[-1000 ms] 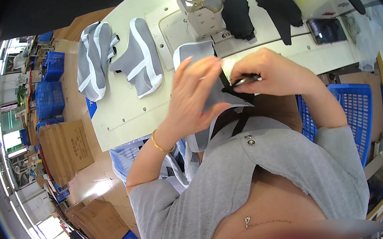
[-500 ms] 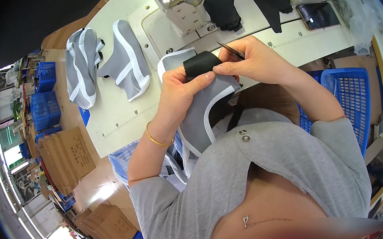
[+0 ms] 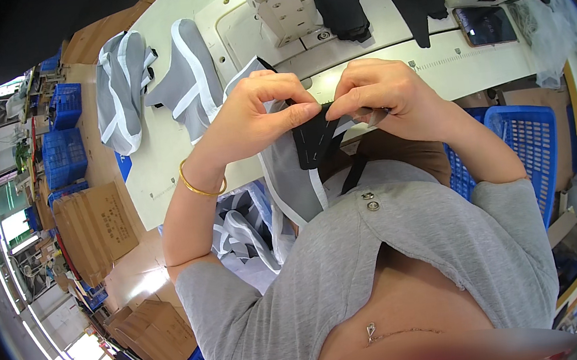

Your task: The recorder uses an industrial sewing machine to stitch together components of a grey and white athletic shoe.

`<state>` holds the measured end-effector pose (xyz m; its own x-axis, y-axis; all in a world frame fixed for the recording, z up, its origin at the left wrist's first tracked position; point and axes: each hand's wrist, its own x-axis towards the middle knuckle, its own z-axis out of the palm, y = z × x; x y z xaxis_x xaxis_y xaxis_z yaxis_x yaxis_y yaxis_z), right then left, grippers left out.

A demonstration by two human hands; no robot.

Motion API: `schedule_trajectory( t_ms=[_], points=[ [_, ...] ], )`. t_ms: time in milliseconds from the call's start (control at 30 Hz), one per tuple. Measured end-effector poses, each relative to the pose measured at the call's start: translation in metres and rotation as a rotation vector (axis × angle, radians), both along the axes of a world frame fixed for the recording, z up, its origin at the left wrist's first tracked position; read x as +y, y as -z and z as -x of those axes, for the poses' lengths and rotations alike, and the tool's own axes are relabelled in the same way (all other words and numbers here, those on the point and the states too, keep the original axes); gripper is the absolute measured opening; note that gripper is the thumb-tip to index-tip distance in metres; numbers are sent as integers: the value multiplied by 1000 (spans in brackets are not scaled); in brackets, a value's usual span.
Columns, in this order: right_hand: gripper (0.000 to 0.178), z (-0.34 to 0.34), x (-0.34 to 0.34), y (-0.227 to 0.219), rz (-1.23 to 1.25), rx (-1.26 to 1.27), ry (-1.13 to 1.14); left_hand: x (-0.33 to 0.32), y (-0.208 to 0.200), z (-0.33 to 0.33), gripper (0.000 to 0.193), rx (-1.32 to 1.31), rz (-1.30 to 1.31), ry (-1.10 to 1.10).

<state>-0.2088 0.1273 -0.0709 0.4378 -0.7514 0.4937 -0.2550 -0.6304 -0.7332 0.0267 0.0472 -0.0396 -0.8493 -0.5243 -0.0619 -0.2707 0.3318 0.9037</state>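
Note:
Both of my hands work at a black fabric piece (image 3: 311,142) with white dashed marks, which hangs over a grey fabric panel (image 3: 287,176) edged in white. My left hand (image 3: 269,115) pinches the black fabric's upper edge between thumb and fingers. Close beside it, my right hand (image 3: 386,92) is closed in a pinch on the same edge. Part of a slim metal tool (image 3: 377,116) shows beneath the right fingers; the hand hides most of it. The panel's lower end reaches down to my grey shirt.
A sewing machine (image 3: 282,8) stands at the table's far side. Black fabric stacks (image 3: 340,6) and a phone (image 3: 485,25) lie right of it. Grey white-edged pieces (image 3: 123,92) lie left. A blue basket (image 3: 521,148) stands at right; cartons (image 3: 97,232) sit on the left floor.
My hands have shifted, and the black fabric now hangs down, its dashed marks showing. The tool's points, which stuck up from my right hand, are now turned down under it.

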Motion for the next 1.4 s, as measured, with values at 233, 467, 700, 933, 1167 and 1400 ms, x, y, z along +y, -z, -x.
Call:
schedule_trajectory(
  t_ms=[233,467,700,933,1167,1400],
  points=[
    [37,4,-4,-4,62,76,-39,-4,-17,5,10,-108,53,98],
    [16,5,-8,-22,-69,107,79,12,-21,6,12,-116,270,-43],
    [17,4,-25,-19,131,339,-11,15,-22,12,14,-138,59,-162],
    [16,4,-26,-20,155,350,-24,10,-17,7,11,-70,158,-51],
    [21,5,-29,-20,109,356,-78,12,-14,10,13,-85,-17,-181],
    [20,6,-30,-22,205,417,-64,10,-13,10,13,-30,159,-75]
  ],
)
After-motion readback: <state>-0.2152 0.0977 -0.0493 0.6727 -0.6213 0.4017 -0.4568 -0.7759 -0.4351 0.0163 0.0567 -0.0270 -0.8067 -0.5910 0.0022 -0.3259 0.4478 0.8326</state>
